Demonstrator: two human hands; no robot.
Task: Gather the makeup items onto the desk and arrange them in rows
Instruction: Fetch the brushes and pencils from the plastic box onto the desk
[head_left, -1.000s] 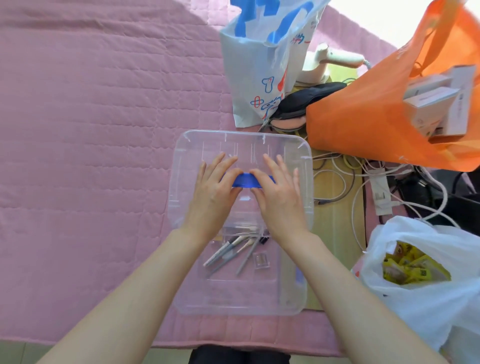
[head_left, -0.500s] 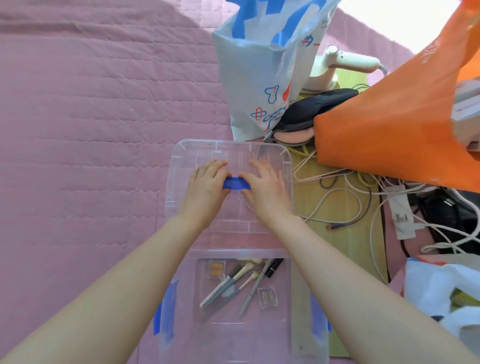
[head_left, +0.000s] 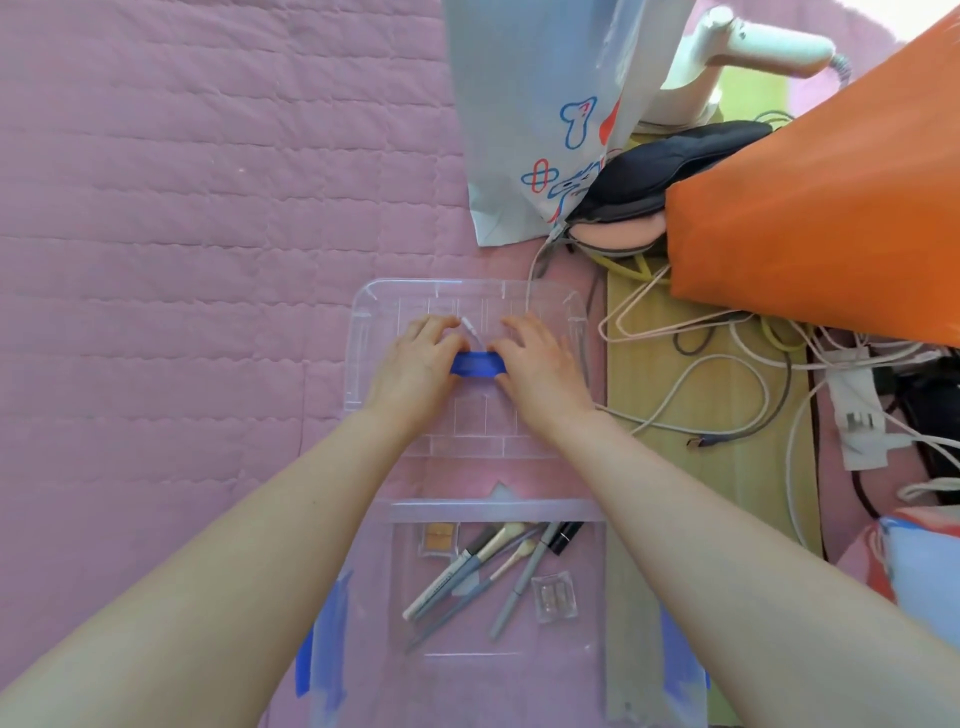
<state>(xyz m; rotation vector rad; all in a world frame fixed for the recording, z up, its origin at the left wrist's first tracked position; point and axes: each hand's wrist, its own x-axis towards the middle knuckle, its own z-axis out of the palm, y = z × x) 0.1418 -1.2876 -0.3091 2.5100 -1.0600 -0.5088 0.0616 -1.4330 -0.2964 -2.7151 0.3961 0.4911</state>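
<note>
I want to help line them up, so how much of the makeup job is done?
Just started. The lid is off and lies on the pink quilt beyond the box. The left hand and right hand hold it at its blue handle. The brushes and small palettes all lie in the box; none is in rows yet.

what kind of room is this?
Probably a home bedroom: pink quilted bedspread, orange shopping bag, and a wooden side surface tangled with charger cables and a power strip.
</note>
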